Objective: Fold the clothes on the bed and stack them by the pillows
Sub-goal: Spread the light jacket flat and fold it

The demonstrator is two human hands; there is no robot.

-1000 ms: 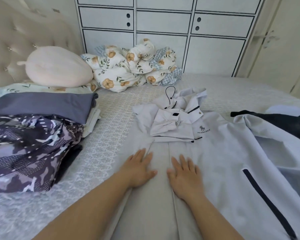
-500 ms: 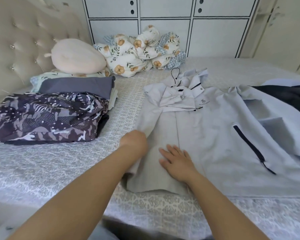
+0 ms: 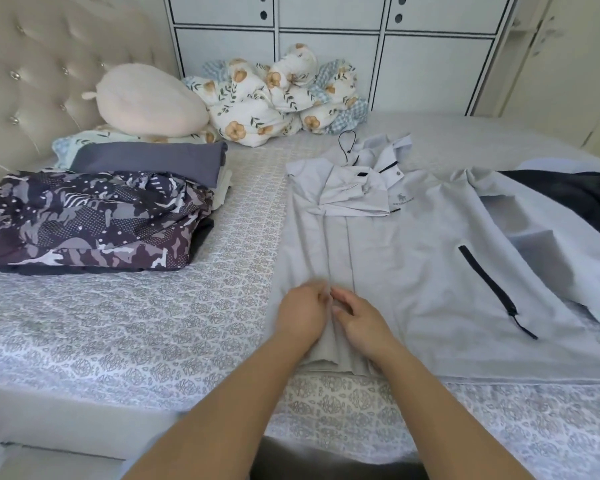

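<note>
At the near edge of the bed point(image 3: 125, 327), a pale grey jacket point(image 3: 413, 271) lies spread flat with its front up, its left side already folded in over the middle and its hood point(image 3: 354, 188) bunched at the far end. The left hand point(image 3: 300, 315) and the right hand point(image 3: 362, 322) rest side by side on the folded strip near the hem, almost touching. The left hand's fingers look curled down into the cloth, and the right hand's are bent, as if pinching or tucking the fold, though motion blur leaves it unclear whether either truly grips the fabric. A black pocket zip point(image 3: 489, 285) runs down the jacket's right half, which is still unfolded, with its sleeve point(image 3: 534, 237) flung out to the right over a dark garment point(image 3: 575, 199) that also looks unfolded.

To the far left, a stack of folded clothes point(image 3: 94, 220) sits by the pillows point(image 3: 149, 98), with a camouflage-patterned piece and a plain slate-grey one on top. Further back, a flowered quilt point(image 3: 274, 98) is heaped against white cupboards point(image 3: 326, 39).

By my reading the job is well along: several pieces are stacked, the jacket is partly folded, and at least the dark garment remains
</note>
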